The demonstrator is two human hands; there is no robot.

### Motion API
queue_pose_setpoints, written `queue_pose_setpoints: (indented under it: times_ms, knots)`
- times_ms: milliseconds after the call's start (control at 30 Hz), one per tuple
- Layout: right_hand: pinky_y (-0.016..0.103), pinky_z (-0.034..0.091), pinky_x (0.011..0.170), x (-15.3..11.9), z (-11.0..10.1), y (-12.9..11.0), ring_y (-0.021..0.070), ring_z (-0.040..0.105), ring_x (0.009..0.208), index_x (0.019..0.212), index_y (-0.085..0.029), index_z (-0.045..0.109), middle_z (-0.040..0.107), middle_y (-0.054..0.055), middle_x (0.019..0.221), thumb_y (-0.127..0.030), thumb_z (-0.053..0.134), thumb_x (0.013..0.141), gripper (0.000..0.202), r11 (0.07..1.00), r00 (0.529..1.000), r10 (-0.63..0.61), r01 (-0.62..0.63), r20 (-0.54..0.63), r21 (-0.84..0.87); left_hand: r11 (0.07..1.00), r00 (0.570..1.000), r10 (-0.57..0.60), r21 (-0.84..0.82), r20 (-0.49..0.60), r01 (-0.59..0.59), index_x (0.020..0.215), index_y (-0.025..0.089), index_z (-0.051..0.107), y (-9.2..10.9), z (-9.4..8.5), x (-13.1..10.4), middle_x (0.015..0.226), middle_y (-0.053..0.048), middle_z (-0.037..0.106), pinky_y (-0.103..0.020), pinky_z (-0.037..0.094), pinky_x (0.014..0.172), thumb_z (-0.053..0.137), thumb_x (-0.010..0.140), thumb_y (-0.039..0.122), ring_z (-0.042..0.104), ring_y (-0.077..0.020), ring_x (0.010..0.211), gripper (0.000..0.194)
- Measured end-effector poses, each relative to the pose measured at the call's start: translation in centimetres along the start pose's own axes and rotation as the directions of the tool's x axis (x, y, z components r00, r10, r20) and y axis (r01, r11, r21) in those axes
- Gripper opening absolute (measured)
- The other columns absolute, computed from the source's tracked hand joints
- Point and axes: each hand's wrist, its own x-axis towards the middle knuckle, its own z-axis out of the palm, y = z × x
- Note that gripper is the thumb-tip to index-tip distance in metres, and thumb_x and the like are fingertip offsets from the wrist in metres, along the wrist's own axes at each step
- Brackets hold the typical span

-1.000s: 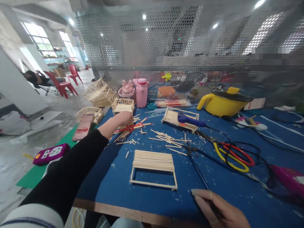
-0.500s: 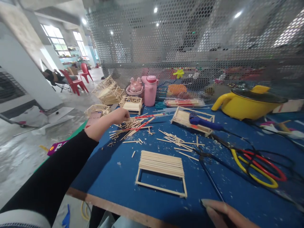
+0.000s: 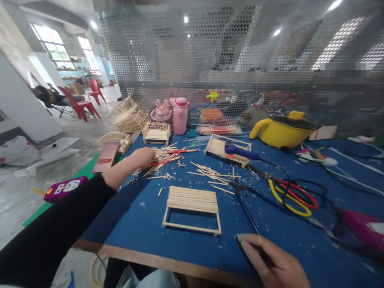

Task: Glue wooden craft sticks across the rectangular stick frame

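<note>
The half-slatted stick frame (image 3: 192, 199) is parked at 6 o'clock. Around its 11, the loose stick pile (image 3: 163, 163) is partly covered by the left hand (image 3: 144, 157); fingertips hidden, grip can't be told. Sticks are probably best teased out singly. Around 4, blue-handled pliers (image 3: 247, 212) are met by the half-curled right hand (image 3: 273, 256), hold unclear.

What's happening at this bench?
A person works with both hands at a blue tabletop. The left hand is at a pile of thin wooden sticks; its fingertips are hard to make out. The right hand is by one handle of the pliers, its grip unclear. Between them lies a stick frame, slatted on its far part, open on the near part. A blue glue gun rests on another frame.
</note>
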Motion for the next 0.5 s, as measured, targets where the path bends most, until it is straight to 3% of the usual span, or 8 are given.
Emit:
queue_pose_setpoints:
  times_ms: [133, 233, 300, 400, 500]
  knots:
    - [0.02, 0.057, 0.061, -0.1, -0.1, -0.7, 0.0179, 0.072, 0.068, 0.079, -0.026, 0.075, 0.077, 0.001, 0.077, -0.041, 0.059, 0.08, 0.022, 0.999, 0.999, 0.041, -0.041, 0.016, 0.026, 0.999, 0.998, -0.026, 0.025, -0.064, 0.028, 0.12, 0.017, 0.055, 0.8, 0.2, -1.2, 0.119, -0.009, 0.059, -0.042, 0.053, 0.083, 0.058, 0.09, 0.034, 0.061, -0.0213, 0.1, 0.034]
    - [0.021, 0.055, 0.063, -0.5, 0.0, -1.0, 0.0174, 0.071, 0.07, 0.081, -0.025, 0.074, 0.076, 0.001, 0.078, -0.04, 0.058, 0.082, 0.022, 0.995, 0.998, 0.059, -0.061, 0.029, 0.074, 0.999, 0.989, -0.014, 0.03, -0.146, 0.019, 0.121, 0.017, 0.054, 1.3, -0.6, -2.7, 0.12, -0.008, 0.059, -0.043, 0.053, 0.084, 0.058, 0.09, 0.034, 0.061, -0.0212, 0.1, 0.036]
    - [0.023, 0.055, 0.064, -0.7, 0.0, -1.0, 0.0174, 0.069, 0.07, 0.081, -0.024, 0.074, 0.075, 0.001, 0.078, -0.039, 0.057, 0.083, 0.023, 0.989, 0.996, 0.084, -0.087, 0.029, 0.118, 1.0, 0.977, 0.005, 0.027, -0.211, 0.001, 0.12, 0.017, 0.055, 1.4, -2.0, -3.9, 0.118, -0.009, 0.06, -0.044, 0.052, 0.085, 0.058, 0.09, 0.03, 0.061, -0.022, 0.101, 0.033]
    - [0.025, 0.054, 0.061, -0.6, -0.2, -1.3, 0.0169, 0.066, 0.064, 0.085, -0.021, 0.073, 0.072, 0.003, 0.073, -0.04, 0.059, 0.082, 0.024, 0.959, 0.987, 0.16, -0.156, 0.004, 0.236, 0.999, 0.944, 0.034, 0.004, -0.328, -0.035, 0.116, 0.014, 0.06, 2.1, -5.0, -6.1, 0.111, -0.014, 0.059, -0.047, 0.05, 0.087, 0.046, 0.088, 0.007, 0.063, -0.0289, 0.101, 0.032]
    - [0.025, 0.052, 0.057, 0.0, -0.7, -2.8, 0.0155, 0.062, 0.059, 0.093, -0.018, 0.07, 0.068, 0.002, 0.068, -0.041, 0.058, 0.083, 0.028, 0.897, 0.964, 0.252, -0.2, -0.084, 0.394, 0.985, 0.869, 0.099, -0.074, -0.484, -0.153, 0.117, 0.017, 0.059, 5.2, -7.2, -9.5, 0.112, -0.012, 0.057, -0.044, 0.048, 0.089, 0.038, 0.086, 0.004, 0.061, -0.0281, 0.103, 0.041]
